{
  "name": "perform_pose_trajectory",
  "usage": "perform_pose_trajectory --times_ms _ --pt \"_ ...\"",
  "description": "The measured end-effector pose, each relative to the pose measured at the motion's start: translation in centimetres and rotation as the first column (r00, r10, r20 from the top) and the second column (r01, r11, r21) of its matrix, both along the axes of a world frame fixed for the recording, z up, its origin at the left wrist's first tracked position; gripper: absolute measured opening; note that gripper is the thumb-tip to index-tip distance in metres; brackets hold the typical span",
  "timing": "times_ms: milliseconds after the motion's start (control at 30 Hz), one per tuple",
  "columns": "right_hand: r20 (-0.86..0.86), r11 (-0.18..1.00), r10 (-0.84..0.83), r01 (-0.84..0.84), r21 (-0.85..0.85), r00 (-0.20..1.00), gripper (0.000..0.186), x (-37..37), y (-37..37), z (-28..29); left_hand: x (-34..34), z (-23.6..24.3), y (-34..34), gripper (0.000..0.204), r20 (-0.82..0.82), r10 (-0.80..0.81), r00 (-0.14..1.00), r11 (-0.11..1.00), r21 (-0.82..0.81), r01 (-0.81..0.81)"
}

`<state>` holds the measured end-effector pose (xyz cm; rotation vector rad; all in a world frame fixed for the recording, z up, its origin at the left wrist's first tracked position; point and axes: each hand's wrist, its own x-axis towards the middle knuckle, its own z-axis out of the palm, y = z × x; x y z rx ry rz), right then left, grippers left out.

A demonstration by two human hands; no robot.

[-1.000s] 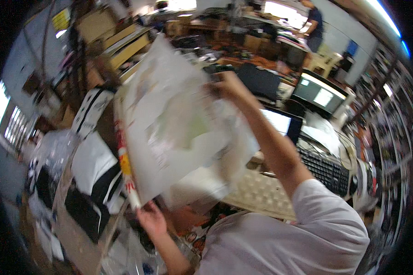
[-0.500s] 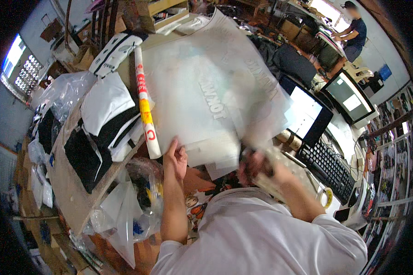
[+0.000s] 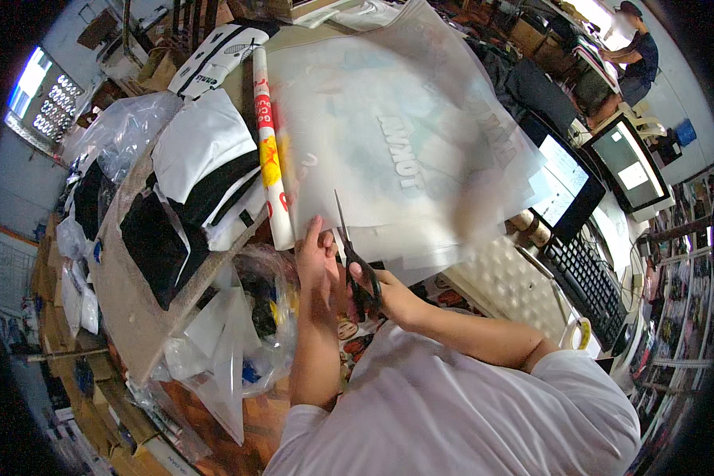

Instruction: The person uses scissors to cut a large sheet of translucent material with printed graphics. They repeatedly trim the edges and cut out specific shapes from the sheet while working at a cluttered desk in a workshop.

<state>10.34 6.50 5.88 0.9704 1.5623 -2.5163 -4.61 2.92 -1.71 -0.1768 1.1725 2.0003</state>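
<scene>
Spread over the table is a large translucent film sheet [image 3: 357, 143] with pale printed lettering; its right part is lifted and blurred. My left hand [image 3: 316, 252] grips the sheet's near edge, index finger pointing up along it and the other fingers curled. Right beside it, my right hand [image 3: 381, 292] has black-handled scissors [image 3: 349, 247] in its grip. The blades point away from me and lie over the sheet's near edge, looking nearly closed. Along the sheet's left side lies a white roll with red and yellow print [image 3: 270, 159].
Folded white and black fabric pieces [image 3: 202, 151] lie left of the roll. Clear plastic bags [image 3: 254, 317] hang below the table edge. To the right are a laptop screen [image 3: 563, 182], a black keyboard [image 3: 585, 270], a monitor [image 3: 627, 163] and a tape roll [image 3: 581, 333]. A person [image 3: 639, 55] works at the far right.
My right hand has swung left with the scissors, from the sheet's right corner to beside my left hand. The left hand stays at the near edge. The whole view has shifted slightly.
</scene>
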Motion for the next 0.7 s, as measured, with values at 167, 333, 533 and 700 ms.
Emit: perform_pose_trajectory --times_ms 167,333,533,700 --pt "-0.105 0.983 -0.115 0.129 0.129 0.988 0.039 -1.0 -0.2 -1.5 1.1 5.4 0.2 0.028 0.232 -0.108 0.967 0.983 -0.123 0.14" --pt "-0.131 0.948 -0.199 0.225 0.224 0.971 0.042 -6.1 4.3 -1.2 0.4 -0.8 -0.3 0.012 0.257 0.094 0.962 0.985 0.119 -0.128" --pt "0.002 0.972 -0.112 0.109 0.207 0.994 0.045 -13.2 12.6 1.4 1.4 2.9 1.1 0.025 0.154 0.232 0.96 0.963 0.104 -0.25" --pt "0.019 0.942 -0.065 0.055 0.331 0.998 0.044 -20.6 19.4 -0.5 1.4 1.1 0.0 0.023 0.27 0.128 0.954 0.965 0.188 -0.183"
